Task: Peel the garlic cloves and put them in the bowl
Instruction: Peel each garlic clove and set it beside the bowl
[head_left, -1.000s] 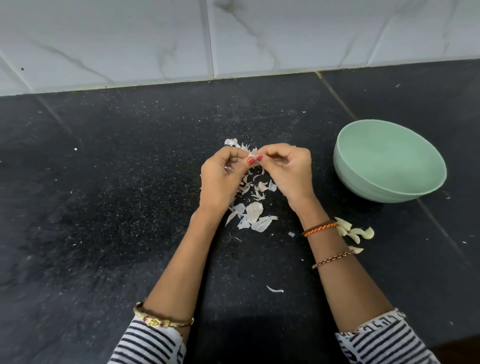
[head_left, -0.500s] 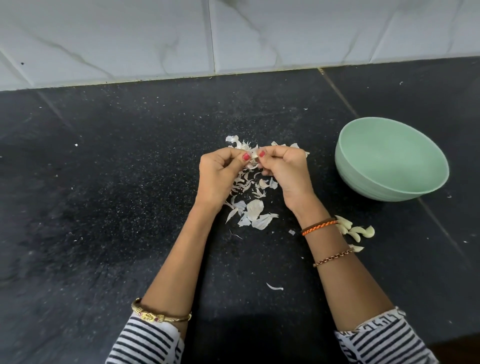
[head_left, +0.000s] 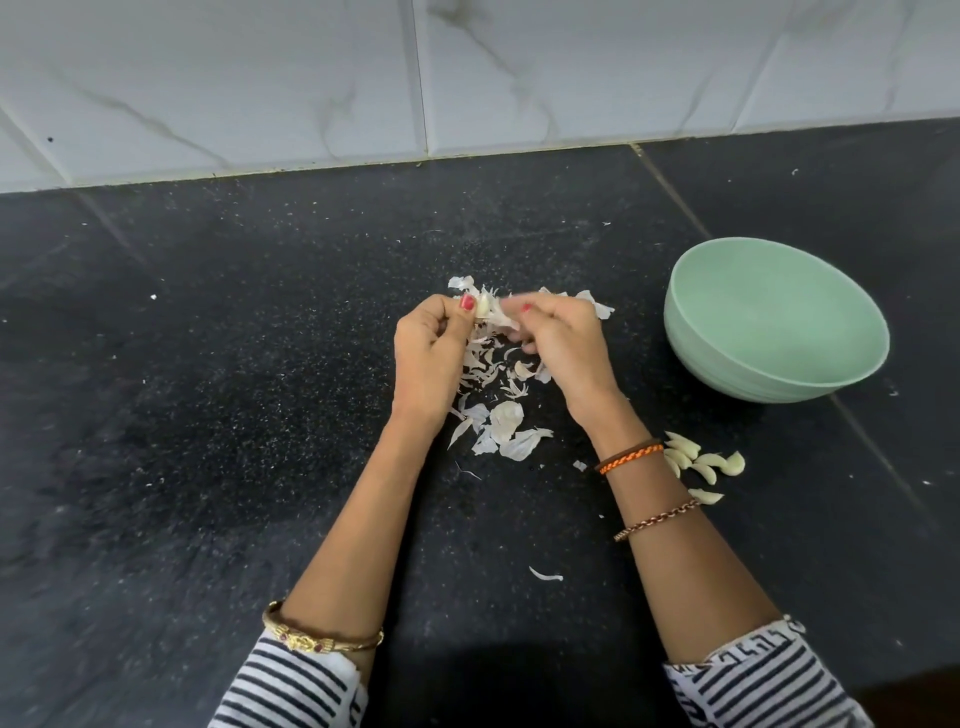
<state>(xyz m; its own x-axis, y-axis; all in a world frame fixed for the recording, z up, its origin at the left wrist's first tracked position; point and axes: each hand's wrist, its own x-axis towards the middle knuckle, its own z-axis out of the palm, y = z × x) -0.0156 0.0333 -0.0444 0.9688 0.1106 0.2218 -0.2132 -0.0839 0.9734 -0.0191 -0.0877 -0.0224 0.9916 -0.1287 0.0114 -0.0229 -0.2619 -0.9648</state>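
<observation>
Peeling continues at a dark desk (head_left: 208, 415): the left hand (head_left: 428, 358) pinches a garlic clove (head_left: 483, 305) at thumb and fingertip, while the right hand (head_left: 558, 343), a moment ago closed against it, has drawn slightly away, pinching loosened skin (head_left: 506, 318). Discarded peels (head_left: 506, 426) lie beneath the hands. Peeled cloves (head_left: 698, 462) wait beside the right wrist; the green bowl (head_left: 779, 384), right of the hands, appears empty.

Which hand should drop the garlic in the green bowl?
Probably the left hand: it pinches the garlic clove. Yet the right hand, pulling skin, is nearer the bowl.
</observation>
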